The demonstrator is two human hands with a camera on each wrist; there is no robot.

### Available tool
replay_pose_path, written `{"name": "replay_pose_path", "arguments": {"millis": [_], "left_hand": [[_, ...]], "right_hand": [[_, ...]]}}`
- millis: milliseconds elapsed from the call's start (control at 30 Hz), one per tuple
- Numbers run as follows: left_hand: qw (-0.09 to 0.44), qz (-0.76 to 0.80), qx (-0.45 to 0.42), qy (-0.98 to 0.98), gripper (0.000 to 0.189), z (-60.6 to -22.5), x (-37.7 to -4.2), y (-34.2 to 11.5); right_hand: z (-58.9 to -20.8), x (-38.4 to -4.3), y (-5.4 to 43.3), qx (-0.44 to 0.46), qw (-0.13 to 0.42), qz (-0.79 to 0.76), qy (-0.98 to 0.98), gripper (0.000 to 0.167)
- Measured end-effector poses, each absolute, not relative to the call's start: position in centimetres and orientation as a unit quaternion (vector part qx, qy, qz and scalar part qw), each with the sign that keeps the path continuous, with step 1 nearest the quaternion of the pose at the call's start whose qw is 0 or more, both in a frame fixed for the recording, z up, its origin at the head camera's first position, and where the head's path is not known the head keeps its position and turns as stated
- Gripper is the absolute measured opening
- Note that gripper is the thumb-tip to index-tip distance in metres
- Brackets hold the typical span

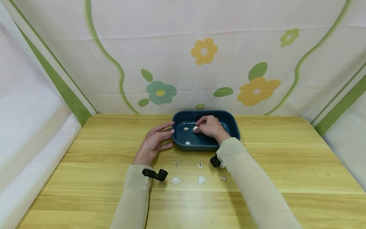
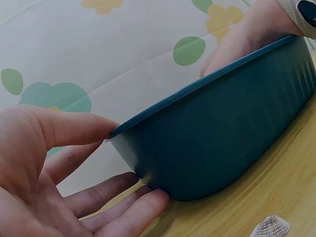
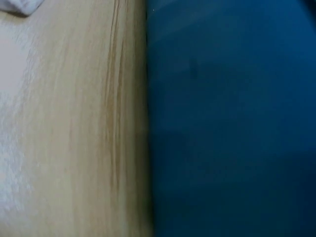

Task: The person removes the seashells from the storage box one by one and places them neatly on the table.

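A dark blue rectangular basin (image 1: 197, 148) stands at the table's back edge. My left hand (image 1: 152, 141) steadies its left end, fingers extended; in the left wrist view one fingertip (image 2: 111, 129) meets the rim while other fingers touch the lower wall. Reaching over the front rim, my right hand (image 1: 211, 126) pinches a white seashell (image 1: 195, 129) inside the basin. A small tan shell (image 1: 186, 128) and another white shell (image 1: 187, 143) lie in the basin's left part. The right wrist view holds only the basin's outer wall (image 3: 227, 118) and tabletop; the right hand is out of that frame.
Several shells lie on the wooden table (image 1: 94, 178) in front of the basin, among them two white ones (image 1: 175, 180) and a small brownish one (image 1: 223, 178). A flower-patterned cloth (image 1: 183, 63) hangs behind. Black wrist cameras (image 1: 162, 175) sit at both cuffs.
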State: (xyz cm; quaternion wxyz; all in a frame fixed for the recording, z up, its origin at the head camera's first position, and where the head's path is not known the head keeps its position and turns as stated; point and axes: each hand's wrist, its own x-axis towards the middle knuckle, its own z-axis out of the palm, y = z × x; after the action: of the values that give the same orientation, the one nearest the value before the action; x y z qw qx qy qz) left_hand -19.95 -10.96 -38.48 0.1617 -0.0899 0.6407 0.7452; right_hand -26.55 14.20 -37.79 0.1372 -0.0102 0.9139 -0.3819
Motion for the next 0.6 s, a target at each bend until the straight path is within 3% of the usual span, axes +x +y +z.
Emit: {"name": "replay_pose_path", "arguments": {"millis": [600], "left_hand": [[0.161,0.753,-0.092,0.632,0.05,-38.28,-19.84,-10.98]], "right_hand": [[-37.82,-26.43,14.44,-0.029,0.138,-0.412,0.9,0.027]]}}
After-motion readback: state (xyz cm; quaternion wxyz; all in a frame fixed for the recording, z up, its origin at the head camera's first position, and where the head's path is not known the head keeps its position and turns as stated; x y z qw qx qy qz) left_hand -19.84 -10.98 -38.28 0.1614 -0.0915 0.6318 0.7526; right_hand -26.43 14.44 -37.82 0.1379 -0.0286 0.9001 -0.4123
